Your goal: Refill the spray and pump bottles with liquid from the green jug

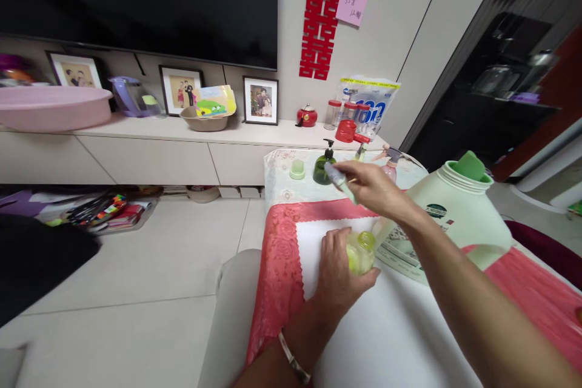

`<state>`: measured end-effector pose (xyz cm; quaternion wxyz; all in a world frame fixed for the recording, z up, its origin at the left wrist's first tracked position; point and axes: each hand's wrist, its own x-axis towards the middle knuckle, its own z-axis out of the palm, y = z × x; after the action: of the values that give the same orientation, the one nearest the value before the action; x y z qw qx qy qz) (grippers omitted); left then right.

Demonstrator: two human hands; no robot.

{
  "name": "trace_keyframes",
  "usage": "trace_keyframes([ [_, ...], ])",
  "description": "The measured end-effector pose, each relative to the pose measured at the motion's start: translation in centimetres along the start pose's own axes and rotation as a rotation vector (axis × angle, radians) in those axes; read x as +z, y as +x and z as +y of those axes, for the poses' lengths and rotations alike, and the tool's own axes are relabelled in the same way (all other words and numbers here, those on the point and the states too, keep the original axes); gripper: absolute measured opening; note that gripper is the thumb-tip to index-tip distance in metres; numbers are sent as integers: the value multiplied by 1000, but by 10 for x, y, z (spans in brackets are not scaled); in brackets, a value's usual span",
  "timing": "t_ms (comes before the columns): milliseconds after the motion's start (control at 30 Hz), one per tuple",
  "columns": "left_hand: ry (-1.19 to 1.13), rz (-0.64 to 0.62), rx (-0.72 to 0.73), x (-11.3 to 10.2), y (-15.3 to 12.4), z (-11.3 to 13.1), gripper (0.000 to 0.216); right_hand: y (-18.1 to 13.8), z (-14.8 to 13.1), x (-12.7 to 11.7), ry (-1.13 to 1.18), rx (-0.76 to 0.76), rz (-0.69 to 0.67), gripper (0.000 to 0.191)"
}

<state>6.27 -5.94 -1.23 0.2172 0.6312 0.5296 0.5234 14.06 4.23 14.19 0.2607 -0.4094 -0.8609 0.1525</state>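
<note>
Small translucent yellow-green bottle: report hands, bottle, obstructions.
Left hand around small translucent yellow-green bottle, mouth apparently open. Right hand raised, gripping blurred grey-and-pale-green piece. Large pale-green plastic jug close by on the right, could crowd right forearm.

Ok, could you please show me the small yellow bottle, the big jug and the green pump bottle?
Small yellow bottle point(361, 259): head view, its side below the neck.
Big jug point(470, 219): head view, its front wall.
Green pump bottle point(321, 171): head view, its body below the pump.

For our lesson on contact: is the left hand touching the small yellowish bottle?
Touching: the head view shows the left hand curled around the yellowish bottle.
</note>
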Motion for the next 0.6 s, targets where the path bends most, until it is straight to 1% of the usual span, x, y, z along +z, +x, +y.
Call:
trace_keyframes([
  [100, -21, -121, 36, -1, -1, 2, 78, 11, 18, 31, -148, 47, -244, 24],
  [200, -22, -167, 27, -2, -1, 1, 76, 18, 29, 59, -273, 87, -478, 36],
  [300, -30, -156, -5, -3, -1, 0, 77, 23, 35, 76, -348, 101, -645, 39],
  [433, -28, -133, 12, -1, -1, -3, 78, 27, 39, 84, -392, 103, -782, 41],
  [533, -16, -87, 31, 0, -1, -4, 78, 27, 41, 87, -404, 129, -823, 41],
  [600, -16, -89, 30, 0, -1, -3, 78, 27, 41, 88, -383, 145, -822, 40],
])
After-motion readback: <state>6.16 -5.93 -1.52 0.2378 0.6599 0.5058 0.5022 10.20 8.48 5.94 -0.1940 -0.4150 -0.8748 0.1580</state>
